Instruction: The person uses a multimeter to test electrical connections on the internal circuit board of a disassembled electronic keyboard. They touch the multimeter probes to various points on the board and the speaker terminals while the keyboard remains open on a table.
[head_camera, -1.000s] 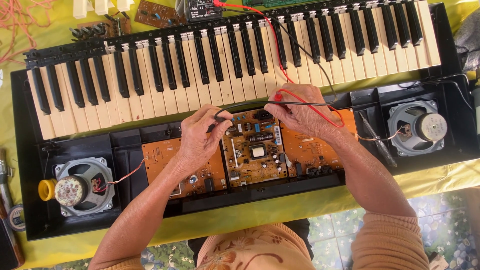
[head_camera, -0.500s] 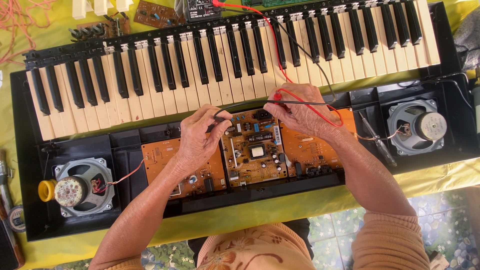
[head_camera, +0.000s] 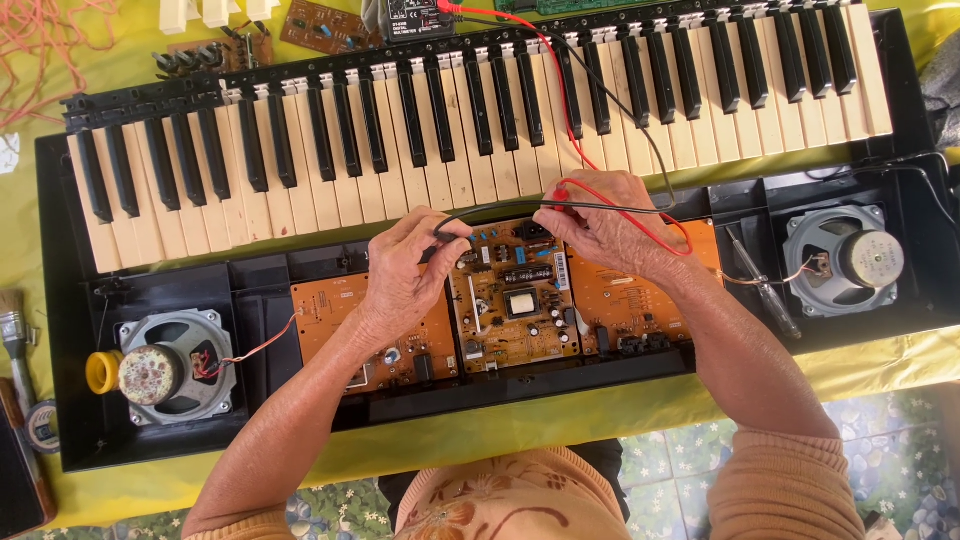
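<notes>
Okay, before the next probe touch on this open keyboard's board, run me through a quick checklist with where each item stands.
1. Left hand has the black probe in its grip: ok.
2. Right hand has the red probe in its grip: ok.
3. Probe tips on the middle circuit board: cannot tell, fingers hide them.
4. Red lead and black lead kept clear of the work: not ok, both drape across the keys.
5. Meter reading visible: not ok, cut off.
</notes>
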